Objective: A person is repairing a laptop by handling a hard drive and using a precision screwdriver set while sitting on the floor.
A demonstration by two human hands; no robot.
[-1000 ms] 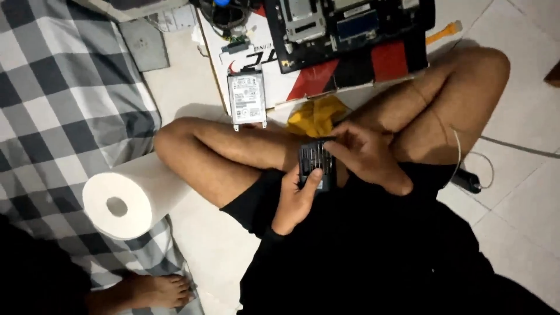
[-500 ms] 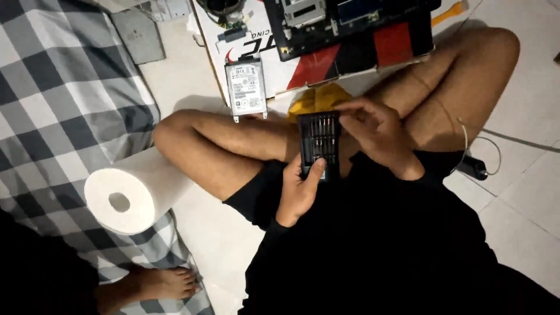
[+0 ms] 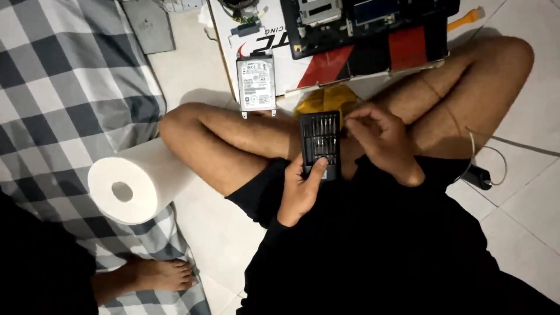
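bit case in lap, fingers picking at its top row

left hand grips black screwdriver bit case from below, thumb across its lower edge; right hand fingers pinched narrow at case's top right, whether on a bit can't tell. risk, prob: case is tilted over crossed legs, loose bits could slide out onto tile floor. nearby: hard drive at cardboard box left edge, yellow cloth, paper roll, cable by the person's left knee.

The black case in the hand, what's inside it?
The black case holds a row of thin metal screwdriver bits standing side by side. The left hand grips its lower end, the thumb covering part of it. The right hand touches its top right edge, hiding that corner.
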